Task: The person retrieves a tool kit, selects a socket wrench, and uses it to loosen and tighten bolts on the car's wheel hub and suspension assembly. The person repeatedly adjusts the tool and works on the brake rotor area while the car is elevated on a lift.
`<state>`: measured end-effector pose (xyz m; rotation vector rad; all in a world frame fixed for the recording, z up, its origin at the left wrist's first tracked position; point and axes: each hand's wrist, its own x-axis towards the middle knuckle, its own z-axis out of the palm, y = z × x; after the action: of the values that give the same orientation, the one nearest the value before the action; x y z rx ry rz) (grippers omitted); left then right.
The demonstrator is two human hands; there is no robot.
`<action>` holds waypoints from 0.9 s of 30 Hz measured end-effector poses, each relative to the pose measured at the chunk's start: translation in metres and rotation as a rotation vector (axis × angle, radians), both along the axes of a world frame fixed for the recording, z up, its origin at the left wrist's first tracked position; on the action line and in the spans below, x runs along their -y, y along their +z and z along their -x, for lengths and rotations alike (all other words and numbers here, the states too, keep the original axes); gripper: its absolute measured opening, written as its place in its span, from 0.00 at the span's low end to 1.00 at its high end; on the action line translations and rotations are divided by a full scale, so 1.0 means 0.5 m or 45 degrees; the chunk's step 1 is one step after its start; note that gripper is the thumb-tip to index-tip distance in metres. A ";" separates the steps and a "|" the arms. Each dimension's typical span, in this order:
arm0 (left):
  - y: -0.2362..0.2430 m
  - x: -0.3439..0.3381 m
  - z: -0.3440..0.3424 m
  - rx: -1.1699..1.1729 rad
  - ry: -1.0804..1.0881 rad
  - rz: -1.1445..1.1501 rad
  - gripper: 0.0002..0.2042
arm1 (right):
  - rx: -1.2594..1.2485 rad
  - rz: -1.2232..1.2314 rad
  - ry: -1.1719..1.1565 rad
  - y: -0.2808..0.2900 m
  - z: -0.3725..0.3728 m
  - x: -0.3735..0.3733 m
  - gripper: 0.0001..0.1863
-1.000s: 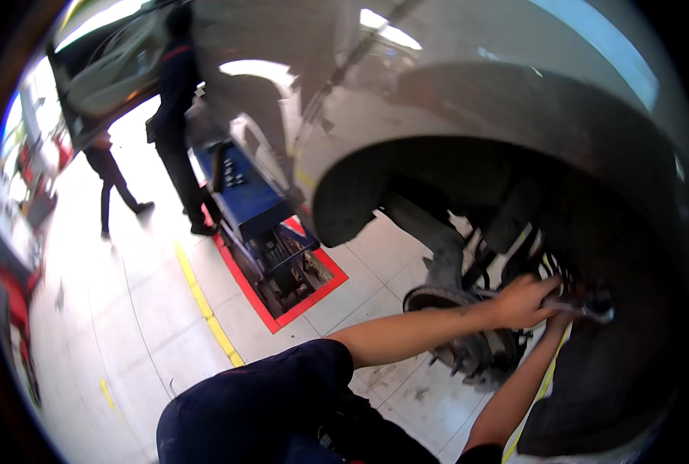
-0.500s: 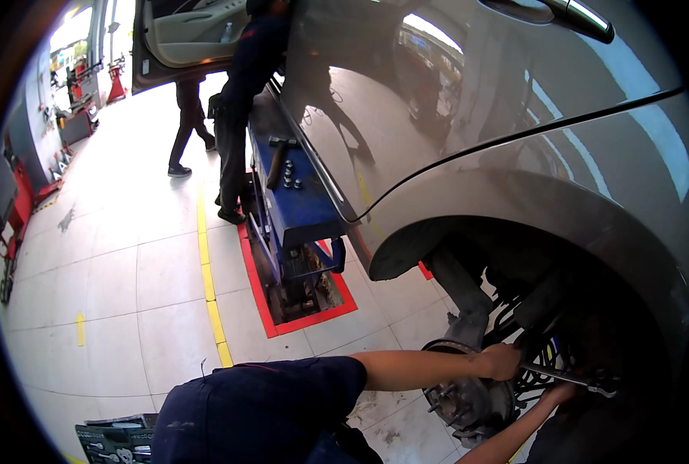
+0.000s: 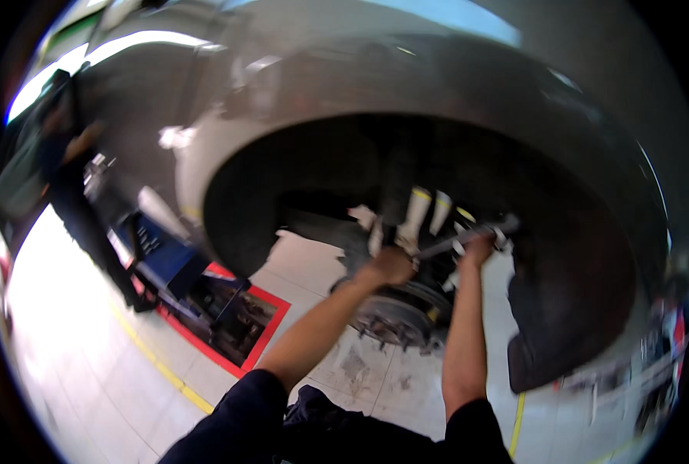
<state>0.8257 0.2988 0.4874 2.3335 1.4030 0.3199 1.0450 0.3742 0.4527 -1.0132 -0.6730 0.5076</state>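
Note:
Inside the wheel arch of a grey-brown car, my left hand (image 3: 391,265) is closed round the near end of a long metal wrench (image 3: 451,242). The wrench slants up to the right. My right hand (image 3: 478,249) is closed at the bar just below its far head, though motion blurs the fingers. What the head sits on is too dark and smeared to make out. Below my hands is the bare wheel hub with its brake disc (image 3: 394,319), wheel studs outward. A dark strut (image 3: 397,182) runs upward behind my left hand.
The wheel arch rim (image 3: 406,116) curves over my arms. At the left stand a blue lift platform (image 3: 166,259) and a red-framed floor pit (image 3: 271,325). Another person (image 3: 70,178) in dark clothes is beside the car, blurred. A rack-like stand (image 3: 630,390) is at the right.
My view has swung right and now faces the wheel arch more squarely. Both hands stay at the wrench, which now appears nearer the middle. The other person shows farther left.

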 end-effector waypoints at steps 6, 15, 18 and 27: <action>-0.111 -0.069 0.029 -0.002 0.006 -0.638 0.12 | -0.425 -0.478 0.316 -0.090 0.097 0.241 0.10; -0.112 -0.098 0.028 0.335 0.119 -0.106 0.18 | 0.339 -0.049 0.195 0.038 0.082 0.134 0.18; -0.064 -0.074 -0.001 0.328 0.042 -0.015 0.16 | 0.241 -0.163 0.004 0.003 0.054 0.022 0.14; -0.055 -0.064 0.001 -0.084 0.121 -0.160 0.17 | -0.014 -0.226 0.470 -0.085 0.063 0.184 0.13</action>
<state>0.8254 0.3309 0.4598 2.4016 1.5714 0.3713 1.0136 0.2822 0.4101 -0.7199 -0.8858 0.7598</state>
